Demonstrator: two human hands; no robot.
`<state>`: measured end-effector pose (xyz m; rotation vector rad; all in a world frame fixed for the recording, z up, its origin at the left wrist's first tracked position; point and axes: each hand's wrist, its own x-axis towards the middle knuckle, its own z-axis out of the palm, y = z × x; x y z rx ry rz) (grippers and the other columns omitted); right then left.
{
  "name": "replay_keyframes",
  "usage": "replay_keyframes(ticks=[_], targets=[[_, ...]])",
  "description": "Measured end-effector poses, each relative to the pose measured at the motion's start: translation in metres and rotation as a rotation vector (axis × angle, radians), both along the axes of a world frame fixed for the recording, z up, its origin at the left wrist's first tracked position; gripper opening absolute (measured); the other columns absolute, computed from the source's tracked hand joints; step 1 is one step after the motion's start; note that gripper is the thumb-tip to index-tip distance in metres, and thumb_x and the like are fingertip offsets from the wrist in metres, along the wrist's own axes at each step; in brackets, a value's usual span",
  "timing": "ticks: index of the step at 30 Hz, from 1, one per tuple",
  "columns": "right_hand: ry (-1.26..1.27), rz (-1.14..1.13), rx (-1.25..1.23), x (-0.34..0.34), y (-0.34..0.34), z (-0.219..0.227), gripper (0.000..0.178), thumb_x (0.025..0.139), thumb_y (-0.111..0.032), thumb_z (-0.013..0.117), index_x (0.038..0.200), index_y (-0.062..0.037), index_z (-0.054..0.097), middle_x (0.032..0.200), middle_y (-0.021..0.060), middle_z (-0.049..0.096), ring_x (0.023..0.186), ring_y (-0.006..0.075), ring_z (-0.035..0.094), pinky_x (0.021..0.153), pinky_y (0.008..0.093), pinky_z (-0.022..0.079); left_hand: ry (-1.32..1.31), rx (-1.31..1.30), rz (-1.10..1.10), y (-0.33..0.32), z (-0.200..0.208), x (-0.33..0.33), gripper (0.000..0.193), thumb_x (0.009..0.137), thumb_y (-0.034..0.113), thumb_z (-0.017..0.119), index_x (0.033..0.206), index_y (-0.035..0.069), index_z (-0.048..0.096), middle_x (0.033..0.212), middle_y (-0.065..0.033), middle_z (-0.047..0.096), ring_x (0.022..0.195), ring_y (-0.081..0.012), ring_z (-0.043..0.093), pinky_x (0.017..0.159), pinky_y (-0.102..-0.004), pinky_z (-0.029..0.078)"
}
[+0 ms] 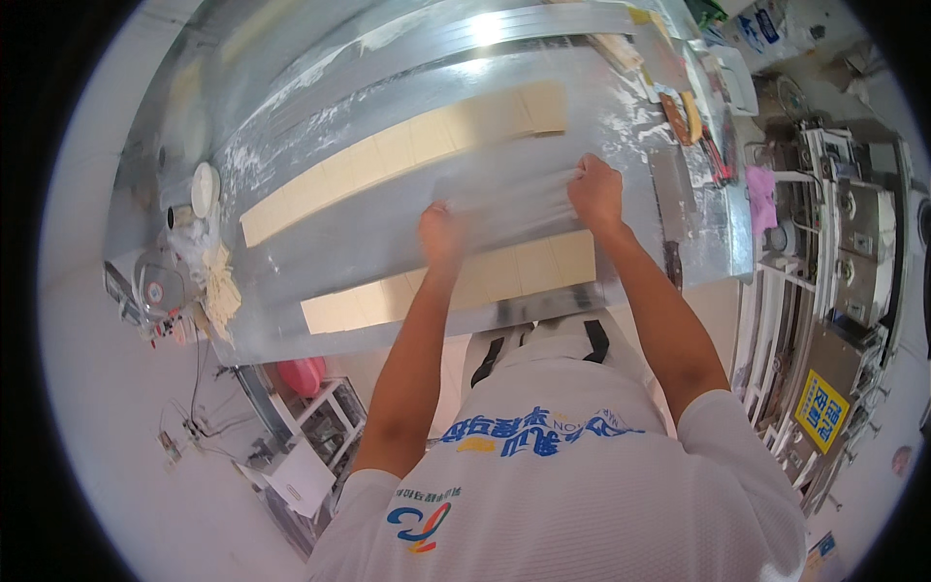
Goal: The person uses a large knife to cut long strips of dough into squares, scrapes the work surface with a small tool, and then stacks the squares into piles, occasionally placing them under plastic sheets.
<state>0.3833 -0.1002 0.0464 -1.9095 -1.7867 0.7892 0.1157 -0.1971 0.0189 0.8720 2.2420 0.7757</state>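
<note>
A thin, see-through plastic sheet [514, 202] is stretched between my two hands above the metal worktable [276, 276]. My left hand [441, 233] is closed at its left end, blurred by motion. At the right end, my right hand [595, 192] is closed on the sheet's edge. Beyond the hands lies a long row of flat, pale yellow dough pieces [388, 150], set edge to edge in a slight curve. A second row of dough pieces [529, 267] runs along the near side, partly covered by my left forearm.
A dark-handled knife [671, 209] lies on the right, past my right hand. Red-handled tools [716, 160], a brush [618, 48] and a pink cloth [761, 199] are farther right. On the left are a white bowl [205, 189] and a pale crumpled heap [221, 291].
</note>
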Motion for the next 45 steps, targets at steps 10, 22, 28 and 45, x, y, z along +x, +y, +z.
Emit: replay_keyframes(ticks=[10, 22, 28, 45], targets=[[0.036, 0.748, 0.396, -0.063, -0.032, 0.036, 0.030, 0.083, -0.006, 0.064, 0.113, -0.0049, 0.067, 0.116, 0.0131, 0.068, 0.118, 0.0366, 0.062, 0.096, 0.0461, 0.052, 0.077, -0.135, 0.029, 0.007, -0.013, -0.016, 0.039, 0.081, 0.028, 0.066, 0.085, -0.010, 0.073, 0.080, -0.0290, 0.072, 0.081, -0.0448, 0.072, 0.077, -0.0517, 0.054], [-0.406, 0.823, -0.162, -0.094, -0.015, -0.009, 0.083, 0.082, -0.025, 0.082, 0.156, -0.0216, 0.045, 0.126, 0.0187, 0.065, 0.119, 0.0369, 0.065, 0.098, 0.0493, 0.056, 0.370, -0.182, -0.034, -0.008, -0.011, -0.039, 0.045, 0.083, 0.023, 0.076, 0.114, -0.007, 0.064, 0.112, -0.0266, 0.068, 0.113, -0.0419, 0.065, 0.095, -0.0472, 0.053], [-0.375, 0.849, -0.195, -0.098, -0.014, 0.000, 0.078, 0.080, -0.022, 0.083, 0.151, -0.0173, 0.051, 0.130, 0.0205, 0.063, 0.118, 0.0365, 0.067, 0.096, 0.0506, 0.057, 0.466, 0.283, -0.637, -0.024, 0.033, 0.013, 0.044, 0.080, 0.009, 0.073, 0.122, 0.003, 0.059, 0.118, -0.0196, 0.061, 0.115, -0.0411, 0.058, 0.095, -0.0551, 0.049], [-0.092, 0.811, 0.157, -0.032, 0.194, -0.018, 0.051, 0.090, -0.015, 0.072, 0.140, -0.0122, 0.062, 0.141, 0.0130, 0.063, 0.137, 0.0400, 0.047, 0.117, 0.0472, 0.042, 0.558, -0.142, -0.737, 0.009, 0.019, -0.042, 0.037, 0.085, 0.012, 0.077, 0.117, 0.000, 0.064, 0.123, -0.0201, 0.063, 0.116, -0.0392, 0.059, 0.095, -0.0501, 0.051]])
